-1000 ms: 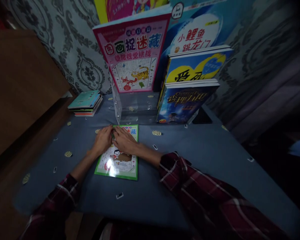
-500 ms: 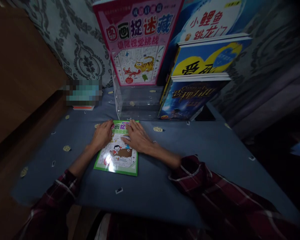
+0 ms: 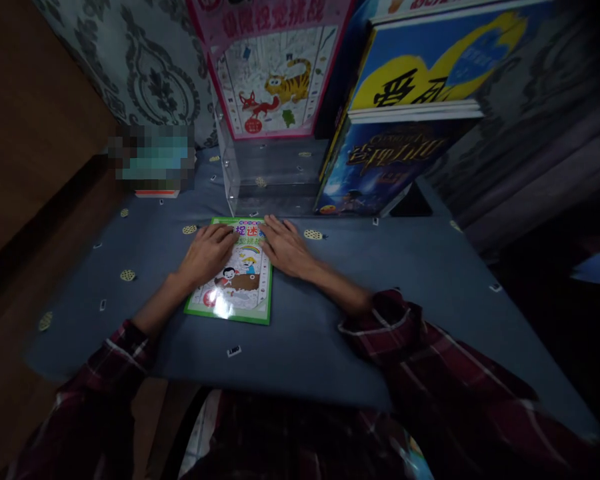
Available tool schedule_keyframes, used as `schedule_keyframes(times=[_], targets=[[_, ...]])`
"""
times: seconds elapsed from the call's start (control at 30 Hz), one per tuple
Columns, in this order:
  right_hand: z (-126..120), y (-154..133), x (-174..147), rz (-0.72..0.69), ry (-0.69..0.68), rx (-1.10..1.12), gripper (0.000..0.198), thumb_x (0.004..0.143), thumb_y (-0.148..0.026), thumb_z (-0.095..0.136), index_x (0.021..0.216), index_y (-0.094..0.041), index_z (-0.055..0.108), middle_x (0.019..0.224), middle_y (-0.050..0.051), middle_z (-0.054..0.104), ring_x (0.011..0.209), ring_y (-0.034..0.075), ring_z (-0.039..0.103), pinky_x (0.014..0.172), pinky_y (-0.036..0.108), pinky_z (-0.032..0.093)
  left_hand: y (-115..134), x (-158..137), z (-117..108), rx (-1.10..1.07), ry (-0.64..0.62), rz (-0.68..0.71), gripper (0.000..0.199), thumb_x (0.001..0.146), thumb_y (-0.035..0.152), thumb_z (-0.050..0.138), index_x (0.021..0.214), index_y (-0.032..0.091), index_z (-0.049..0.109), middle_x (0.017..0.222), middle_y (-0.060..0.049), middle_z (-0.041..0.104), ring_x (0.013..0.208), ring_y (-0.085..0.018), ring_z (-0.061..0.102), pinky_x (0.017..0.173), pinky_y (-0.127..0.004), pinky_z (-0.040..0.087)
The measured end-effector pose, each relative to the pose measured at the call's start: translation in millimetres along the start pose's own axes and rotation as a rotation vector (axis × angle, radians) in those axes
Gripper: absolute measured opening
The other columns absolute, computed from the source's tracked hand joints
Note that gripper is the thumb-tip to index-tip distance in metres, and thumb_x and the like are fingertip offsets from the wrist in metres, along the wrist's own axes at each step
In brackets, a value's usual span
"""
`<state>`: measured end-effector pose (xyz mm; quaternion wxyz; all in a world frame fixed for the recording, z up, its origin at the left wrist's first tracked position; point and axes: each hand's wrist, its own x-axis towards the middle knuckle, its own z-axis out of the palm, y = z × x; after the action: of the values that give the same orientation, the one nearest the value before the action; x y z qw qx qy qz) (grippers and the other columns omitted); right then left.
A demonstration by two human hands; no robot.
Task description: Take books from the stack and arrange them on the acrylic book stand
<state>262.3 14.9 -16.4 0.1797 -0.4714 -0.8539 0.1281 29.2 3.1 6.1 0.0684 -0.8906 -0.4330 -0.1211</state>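
Observation:
A green-bordered picture book (image 3: 235, 283) lies flat and closed on the blue tablecloth, its glossy cover catching a bright reflection near the bottom. My left hand (image 3: 207, 252) rests over its upper left part, fingers stretched across the printed title. Over the upper right edge lies my right hand (image 3: 291, 248), palm down, fingers extended toward the top of the cover. Both hands touch the book without gripping it, and they hide parts of the title.
Behind the book stands a clear acrylic rack (image 3: 273, 193) holding a pink picture book (image 3: 275, 87), a yellow-and-blue book (image 3: 430, 60) and a dark blue book (image 3: 380, 160). A small blurred stack of books (image 3: 155, 163) sits at the back left. Patterned curtain (image 3: 160, 73) hangs behind.
The view has tilted down, so the rack and books sit higher. My right hand has shifted right toward the book's edge, and my left hand has moved slightly inward over the title.

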Motion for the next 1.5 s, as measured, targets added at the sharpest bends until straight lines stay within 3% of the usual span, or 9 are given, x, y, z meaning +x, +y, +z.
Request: schedule_keyframes(times=[0.2,0.4,0.6,0.83,0.97,1.07,1.17,1.3,1.5], targets=[[4.6,2.3,1.0,-0.01,0.015,-0.006,0.051,0.104,-0.028,0.038,0.148,-0.006,0.047,0.162,0.023,0.039,0.154,0.031,0.032,0.124,0.056,0.026,30.7,-20.6,-4.5,-0.212,-0.056,0.234,0.04,0.1,0.016,0.047,0.135,0.026,0.063,0.139,-0.012,0.059,0.134,-0.028,0.05,0.11,-0.053,0.045],[6.1,3.2,1.3,-0.024,0.031,0.015,0.051,0.104,-0.035,0.042,0.148,-0.009,0.048,0.162,0.021,0.04,0.154,0.033,0.031,0.123,0.059,0.027,50.5,-41.7,-17.3,-0.36,-0.101,0.311,0.046,0.097,0.011,0.048,0.134,0.034,0.065,0.139,-0.008,0.059,0.137,-0.026,0.046,0.112,-0.054,0.043],[4.5,2.5,0.8,-0.011,0.027,0.035,0.051,0.105,-0.037,0.044,0.148,-0.01,0.048,0.162,0.02,0.04,0.155,0.032,0.03,0.125,0.057,0.024,57.7,-60.1,-24.0,-0.368,-0.195,0.357,0.06,0.09,0.004,0.055,0.134,0.044,0.063,0.149,-0.002,0.054,0.145,-0.026,0.04,0.121,-0.061,0.03],[9.2,4.6,0.5,-0.027,0.047,0.046,0.053,0.104,-0.038,0.045,0.148,-0.009,0.048,0.162,0.021,0.04,0.155,0.033,0.03,0.124,0.059,0.025,63.0,-63.8,-25.1,-0.407,-0.21,0.343,0.057,0.09,0.005,0.056,0.131,0.043,0.065,0.148,-0.001,0.055,0.147,-0.025,0.039,0.122,-0.062,0.029],[6.7,7.5,0.2,-0.027,0.049,0.052,0.053,0.103,-0.037,0.047,0.148,-0.009,0.048,0.162,0.021,0.04,0.154,0.033,0.03,0.123,0.06,0.026,57.9,-72.8,-25.1,-0.502,-0.057,0.208,0.042,0.097,0.009,0.046,0.126,0.03,0.067,0.141,-0.005,0.061,0.14,-0.022,0.048,0.117,-0.054,0.04],[2.6,-4.1,-4.4,-0.029,0.037,0.029,0.053,0.102,-0.032,0.05,0.147,-0.004,0.047,0.161,0.025,0.038,0.154,0.036,0.029,0.124,0.062,0.023,45.8,-86.3,-23.6,-0.397,0.112,-0.102,0.037,0.101,0.015,0.042,0.13,0.022,0.063,0.134,-0.011,0.063,0.129,-0.024,0.055,0.111,-0.051,0.045],[6.4,-41.2,-15.6,-0.171,0.04,0.035,0.049,0.102,-0.028,0.049,0.146,-0.005,0.05,0.162,0.024,0.038,0.156,0.035,0.026,0.125,0.063,0.019,34.0,-99.2,-18.2,-0.257,0.133,-0.32,0.038,0.101,0.02,0.04,0.134,0.016,0.06,0.135,-0.016,0.061,0.125,-0.028,0.056,0.11,-0.053,0.045],[25.2,-105.8,-31.8,-0.432,-0.034,0.132,0.048,0.103,-0.022,0.046,0.149,-0.008,0.047,0.165,0.018,0.037,0.156,0.027,0.026,0.129,0.053,0.02,27.0,-108.1,-8.5,-0.218,0.101,-0.335,0.04,0.101,0.023,0.038,0.136,0.014,0.056,0.139,-0.018,0.059,0.127,-0.029,0.054,0.11,-0.052,0.044],[36.7,-124.3,-41.7,-0.322,-0.07,0.211,0.066,0.102,-0.04,0.053,0.153,-0.001,0.038,0.165,0.026,0.031,0.157,0.034,0.023,0.128,0.055,0.026,28.4,-109.3,-8.1,-0.173,0.084,-0.326,0.041,0.104,0.027,0.035,0.136,0.013,0.056,0.141,-0.019,0.058,0.13,-0.03,0.053,0.111,-0.051,0.044]])
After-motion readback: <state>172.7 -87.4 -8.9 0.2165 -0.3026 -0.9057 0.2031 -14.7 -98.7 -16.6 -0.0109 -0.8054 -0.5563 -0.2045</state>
